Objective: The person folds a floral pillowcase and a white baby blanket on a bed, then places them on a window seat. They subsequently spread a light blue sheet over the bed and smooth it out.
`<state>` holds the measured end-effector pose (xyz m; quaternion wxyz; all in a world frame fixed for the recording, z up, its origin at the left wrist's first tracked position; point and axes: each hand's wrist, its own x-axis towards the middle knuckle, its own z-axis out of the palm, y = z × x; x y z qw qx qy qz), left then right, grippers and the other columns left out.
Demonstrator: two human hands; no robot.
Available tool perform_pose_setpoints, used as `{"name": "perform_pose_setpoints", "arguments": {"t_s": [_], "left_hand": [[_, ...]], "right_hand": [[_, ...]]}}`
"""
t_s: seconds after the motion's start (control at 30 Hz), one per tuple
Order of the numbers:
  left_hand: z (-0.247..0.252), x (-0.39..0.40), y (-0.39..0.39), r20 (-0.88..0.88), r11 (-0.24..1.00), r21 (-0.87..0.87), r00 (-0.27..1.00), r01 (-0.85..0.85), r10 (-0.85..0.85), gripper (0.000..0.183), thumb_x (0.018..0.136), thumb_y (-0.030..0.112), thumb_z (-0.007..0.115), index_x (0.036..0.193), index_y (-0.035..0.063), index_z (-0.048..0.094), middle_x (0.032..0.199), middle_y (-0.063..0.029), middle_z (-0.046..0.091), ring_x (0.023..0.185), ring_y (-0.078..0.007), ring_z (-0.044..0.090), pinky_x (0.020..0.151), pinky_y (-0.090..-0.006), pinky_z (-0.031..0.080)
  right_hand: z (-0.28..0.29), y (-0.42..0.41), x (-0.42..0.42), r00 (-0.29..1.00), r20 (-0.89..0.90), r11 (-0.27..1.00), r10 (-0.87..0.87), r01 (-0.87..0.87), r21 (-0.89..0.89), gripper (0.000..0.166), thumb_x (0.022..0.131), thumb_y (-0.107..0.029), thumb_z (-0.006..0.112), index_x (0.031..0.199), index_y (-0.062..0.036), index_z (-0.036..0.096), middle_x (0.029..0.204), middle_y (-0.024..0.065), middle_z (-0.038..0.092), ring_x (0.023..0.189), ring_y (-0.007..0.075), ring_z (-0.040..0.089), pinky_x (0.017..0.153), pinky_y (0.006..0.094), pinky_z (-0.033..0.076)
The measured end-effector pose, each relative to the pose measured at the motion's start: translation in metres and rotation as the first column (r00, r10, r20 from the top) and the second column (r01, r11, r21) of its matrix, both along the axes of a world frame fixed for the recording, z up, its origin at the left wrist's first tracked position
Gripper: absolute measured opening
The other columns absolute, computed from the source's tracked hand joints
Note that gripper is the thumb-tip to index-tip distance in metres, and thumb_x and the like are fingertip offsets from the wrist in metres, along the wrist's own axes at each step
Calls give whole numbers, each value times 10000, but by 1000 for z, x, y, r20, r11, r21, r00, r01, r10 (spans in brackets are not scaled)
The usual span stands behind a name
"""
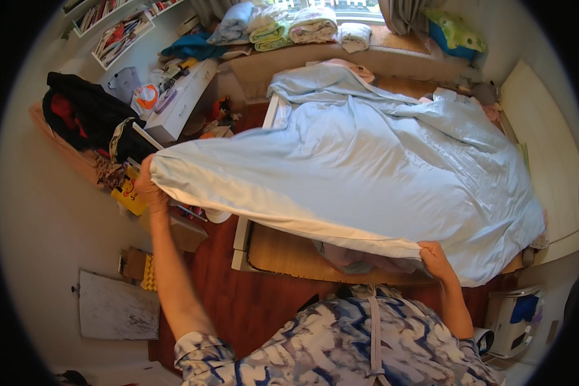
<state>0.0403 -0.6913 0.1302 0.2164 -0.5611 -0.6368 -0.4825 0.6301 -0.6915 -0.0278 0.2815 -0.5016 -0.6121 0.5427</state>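
Observation:
A large light-blue quilt or cover (pixel 357 159) lies rumpled over most of the bed (pixel 284 251), and its near edge is stretched between my two hands. My left hand (pixel 152 188) grips one corner, lifted out past the foot of the bed at the left. Further right, my right hand (pixel 433 258) is closed on the same edge, close to the bed's near side. Between the hands the pale underside shows along the edge. Beneath it, a pinkish-grey cloth (pixel 352 255) rests partly hidden on the brown mat of the bed.
A white headboard (pixel 543 159) stands at the right. Rolled quilts (pixel 313 25) line the window ledge. At the left are a cluttered white desk (pixel 183 106), dark clothes (pixel 87 116), a yellow bag (pixel 129 193) and a cardboard box (pixel 183 231). A cabinet or bin (pixel 514 321) stands lower right.

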Motion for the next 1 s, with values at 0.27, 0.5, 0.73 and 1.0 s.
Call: {"name": "perform_pose_setpoints", "arguments": {"t_s": [0.27,0.5,0.73,1.0], "left_hand": [[-77,-77,-158,-776,874,-203,616,-442,131,203,686,51,533,884,56,574,652,-90,497,567,-255,500,490,-356,388],[-245,-72,-235,-631,312,-722,772,-618,70,121,742,74,487,850,89,540,743,-73,532,729,-265,519,714,-433,368],[-319,0,-201,-295,-178,-953,885,-245,360,569,703,224,619,1233,170,419,1218,-112,409,1135,-286,388,931,-533,278],[-347,194,-102,493,340,-670,738,660,-461,636,644,229,714,1182,33,435,1098,-178,499,1016,-338,471,864,-385,398]], "right_hand": [[-64,-16,-50,909,326,927,258,-328,181,183,727,-125,417,662,-2,536,536,166,495,481,276,483,483,347,396],[-206,-26,-75,565,554,738,612,-660,-142,209,732,-177,461,767,-53,627,699,182,589,638,352,550,618,419,450],[-214,-23,-104,449,654,720,609,-658,-219,215,671,-190,501,780,-80,649,779,158,615,752,337,582,677,441,461],[-164,-8,-144,522,704,791,481,-604,-93,159,662,-126,527,758,-59,634,784,178,616,765,339,596,642,427,478]]}}
